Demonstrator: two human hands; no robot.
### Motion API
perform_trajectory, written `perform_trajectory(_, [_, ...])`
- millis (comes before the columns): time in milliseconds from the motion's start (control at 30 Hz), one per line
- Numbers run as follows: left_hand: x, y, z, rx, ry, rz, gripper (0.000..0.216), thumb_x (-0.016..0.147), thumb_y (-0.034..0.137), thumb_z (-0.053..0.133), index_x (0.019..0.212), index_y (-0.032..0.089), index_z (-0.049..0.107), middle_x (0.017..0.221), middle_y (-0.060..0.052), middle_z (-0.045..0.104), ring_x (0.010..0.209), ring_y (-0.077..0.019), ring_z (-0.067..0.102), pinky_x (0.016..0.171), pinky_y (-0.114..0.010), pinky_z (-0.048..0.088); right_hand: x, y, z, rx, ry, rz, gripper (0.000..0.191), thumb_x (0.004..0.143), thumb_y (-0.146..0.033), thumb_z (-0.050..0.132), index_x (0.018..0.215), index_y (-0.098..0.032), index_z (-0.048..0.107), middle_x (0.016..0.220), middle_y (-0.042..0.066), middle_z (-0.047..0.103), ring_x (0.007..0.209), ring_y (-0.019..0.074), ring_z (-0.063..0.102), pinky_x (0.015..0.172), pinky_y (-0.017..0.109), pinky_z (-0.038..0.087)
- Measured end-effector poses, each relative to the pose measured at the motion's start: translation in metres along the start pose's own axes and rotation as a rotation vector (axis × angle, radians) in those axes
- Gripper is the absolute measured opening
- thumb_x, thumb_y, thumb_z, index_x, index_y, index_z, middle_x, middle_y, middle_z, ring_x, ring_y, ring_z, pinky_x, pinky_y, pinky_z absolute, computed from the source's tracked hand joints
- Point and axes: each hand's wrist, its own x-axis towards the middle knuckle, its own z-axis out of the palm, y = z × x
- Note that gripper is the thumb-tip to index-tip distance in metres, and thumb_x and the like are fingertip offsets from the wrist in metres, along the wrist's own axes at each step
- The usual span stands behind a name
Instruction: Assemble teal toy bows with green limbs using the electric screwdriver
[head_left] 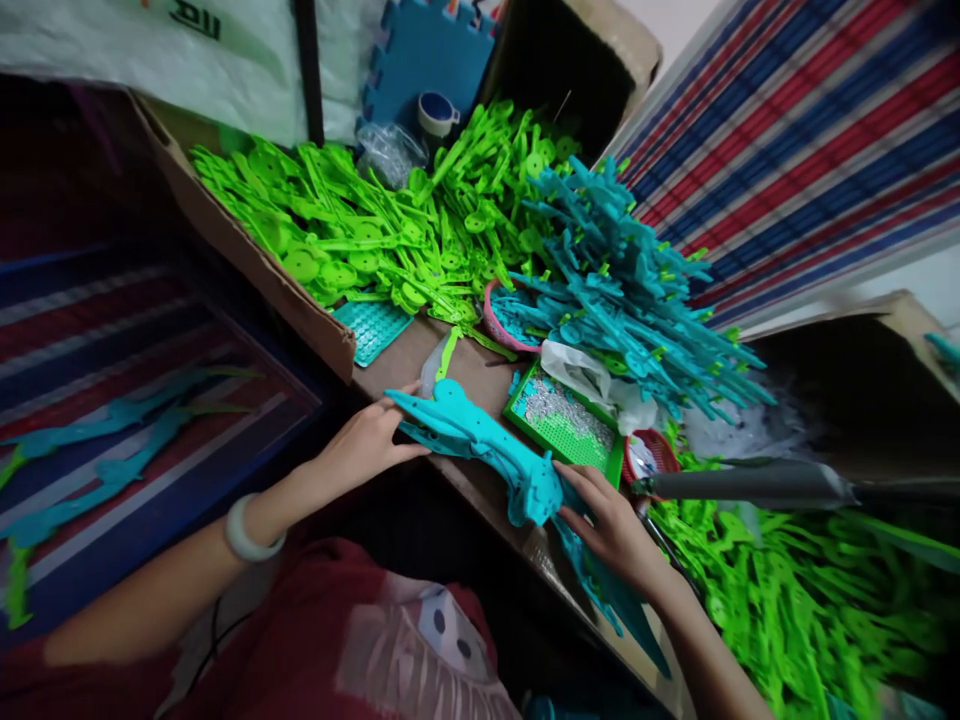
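A long, curved teal plastic part (480, 430), with a rounded bump on top and a knobbed right end, is held over the table's near edge. My left hand (367, 438) is closed on its pointed left end, thumb below and fingers behind. At the knobbed right end, my right hand (611, 520) presses its fingers against the part. Under the right hand a second, flat teal piece (592, 580) slants down; whether it is joined to the first cannot be seen. A thin lime-green strip (448, 352) lies just behind the held part.
Lime-green parts (360, 230) heap up behind, beside stacked teal parts (600, 270). A green tray (570, 415) of small silvery pieces, a pink bowl (495, 315) and a red basket (652, 455) stand close. A grey rod-shaped tool (750, 485) juts in from the right.
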Motion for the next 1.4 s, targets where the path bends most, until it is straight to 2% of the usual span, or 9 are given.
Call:
perform_trajectory(133, [0.001,-0.005,-0.007,-0.052,-0.073,-0.028,0.049,0.089,0.046,0.067,0.133,0.023,0.062,0.143,-0.009,0.063,0.128,-0.0287,0.063,0.11,-0.043,0.05,-0.007,0.006,0.003,-0.013,-0.008,-0.023,0.051,0.1,-0.028,0.054,0.15,-0.027,0.043,0.126,0.012,0.062,0.114,0.0234,0.067,0.096,0.039,0.059])
perform_trajectory(233, [-0.005,-0.008,-0.012,-0.112,-0.101,-0.022,0.038,0.083,0.051,0.074,0.106,0.021,0.071,0.146,-0.01,0.06,0.128,-0.0294,0.063,0.109,-0.041,0.049,-0.01,0.013,0.004,-0.018,0.009,-0.038,0.052,0.1,-0.028,0.054,0.15,-0.027,0.042,0.125,0.012,0.062,0.114,0.0234,0.066,0.096,0.039,0.059])
perform_trajectory(367, [-0.013,-0.007,-0.014,-0.201,-0.115,-0.019,0.035,0.081,0.054,0.075,0.078,0.02,0.064,0.131,-0.011,0.069,0.125,-0.0296,0.064,0.101,-0.038,0.053,-0.013,0.018,0.002,-0.016,0.021,-0.036,0.052,0.1,-0.027,0.054,0.15,-0.028,0.041,0.125,0.012,0.061,0.113,0.0231,0.066,0.095,0.039,0.06])
perform_trajectory(567, [-0.008,-0.005,-0.015,-0.246,-0.144,0.002,0.032,0.083,0.052,0.073,0.08,0.021,0.064,0.154,-0.009,0.052,0.132,-0.0285,0.059,0.11,-0.038,0.047,-0.016,0.017,0.006,-0.023,-0.016,-0.073,0.053,0.1,-0.025,0.053,0.151,-0.028,0.039,0.13,0.014,0.059,0.117,0.0246,0.064,0.097,0.041,0.059])
perform_trajectory(833, [-0.012,-0.003,-0.009,-0.276,0.021,-0.071,0.029,0.079,0.046,0.078,0.09,0.022,0.066,0.123,-0.008,0.071,0.109,-0.0243,0.068,0.093,-0.036,0.053,-0.021,0.025,0.01,-0.025,0.007,-0.057,0.053,0.099,-0.025,0.055,0.15,-0.028,0.041,0.127,0.013,0.059,0.114,0.0248,0.065,0.095,0.042,0.059])
perform_trajectory(1000, [-0.014,-0.006,-0.006,-0.337,0.042,-0.135,0.032,0.08,0.05,0.076,0.089,0.02,0.068,0.092,-0.003,0.071,0.083,-0.0188,0.068,0.074,-0.029,0.054,-0.019,0.021,0.009,-0.021,-0.027,-0.047,0.052,0.098,-0.025,0.055,0.149,-0.026,0.043,0.129,0.013,0.059,0.115,0.0257,0.065,0.095,0.043,0.06])
perform_trajectory(1133, [-0.012,-0.011,-0.013,-0.348,0.054,-0.147,0.035,0.079,0.052,0.075,0.089,0.019,0.066,0.095,-0.004,0.069,0.086,-0.0189,0.067,0.077,-0.029,0.056,-0.01,0.017,0.009,-0.035,-0.044,-0.021,0.051,0.098,-0.026,0.054,0.148,-0.024,0.044,0.13,0.015,0.058,0.116,0.0277,0.065,0.097,0.046,0.059])
perform_trajectory(1300, [-0.006,-0.004,-0.029,-0.2,0.125,-0.074,0.03,0.08,0.031,0.066,0.109,0.02,0.062,0.109,-0.006,0.063,0.092,-0.0171,0.061,0.077,-0.028,0.052,0.005,0.019,0.01,-0.05,-0.062,-0.031,0.052,0.098,-0.024,0.052,0.15,-0.025,0.042,0.131,0.015,0.058,0.118,0.0292,0.063,0.099,0.049,0.057])
perform_trajectory(1400, [-0.004,0.003,-0.042,-0.248,0.046,-0.066,0.038,0.077,0.024,0.062,0.115,0.02,0.058,0.107,-0.005,0.062,0.084,-0.0149,0.06,0.073,-0.028,0.051,0.008,0.023,0.009,-0.077,-0.043,-0.044,0.053,0.097,-0.023,0.052,0.149,-0.024,0.044,0.13,0.015,0.06,0.116,0.0295,0.064,0.097,0.05,0.058])
